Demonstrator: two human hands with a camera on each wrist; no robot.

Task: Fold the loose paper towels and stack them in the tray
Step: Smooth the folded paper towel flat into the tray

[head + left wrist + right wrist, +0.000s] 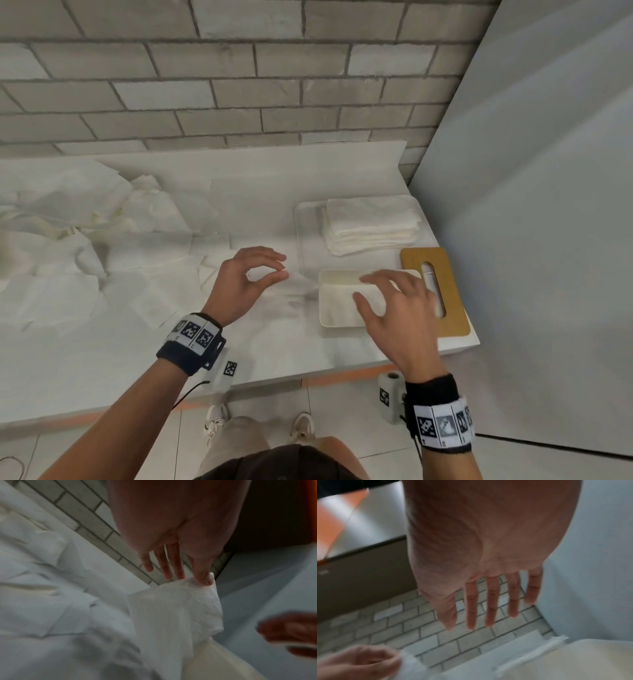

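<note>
A grey brick wall [219,85] backs a white counter [274,349] that runs to a pale side panel, and the cream tray [323,308] near the counter's front edge is the handiest marker. Inside the tray lies what looks like 1 folded paper towel [342,298], so stacking there seems barely begun. Behind the tray, on a flat white board [301,233], sits a neat stack of folded towels [371,224]; whether those must go into the tray too I cannot say. To the right of the tray rests a wooden lid with a slot [452,298]. Far to the left of the tray spreads a heap of loose towels [78,233], crumpled and overlapping, so most of the folding appears to remain. The left hand [245,284], just left of the tray, pinches a corner of a towel [175,608] between thumb and fingertip; the sheet is thin, white, embossed and limp, drooping toward the tray's left rim. The right hand [394,308] hovers over the tray with fingers spread and straight, holding nothing; whether it touches the folded towel below is unclear.
</note>
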